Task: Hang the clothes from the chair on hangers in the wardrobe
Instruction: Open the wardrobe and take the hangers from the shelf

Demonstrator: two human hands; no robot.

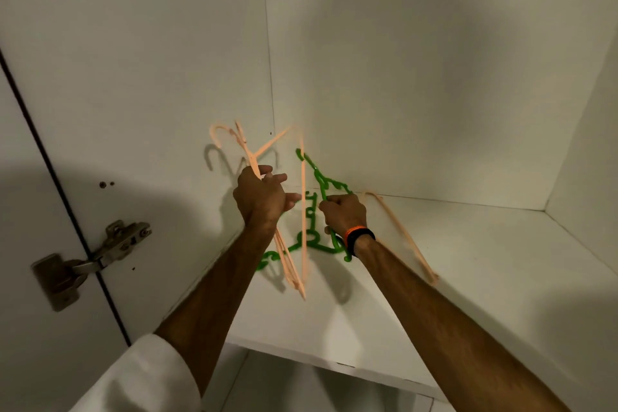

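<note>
Peach plastic hangers (302, 211) are lifted off the white wardrobe shelf (468, 261), the left hand (261, 196) clenched around their necks with the hooks pointing up toward the side wall. Just right of them, the right hand (342, 214) pinches a green hanger (321, 184) that leans in the back corner, other green ones tangled beneath it. Another peach hanger (401, 234) lies on the shelf beside the right forearm. Judging from this, the job is barely begun: hangers are only being gathered, and no clothes or chair are in view. A door hinge (100, 254) sits far left.
</note>
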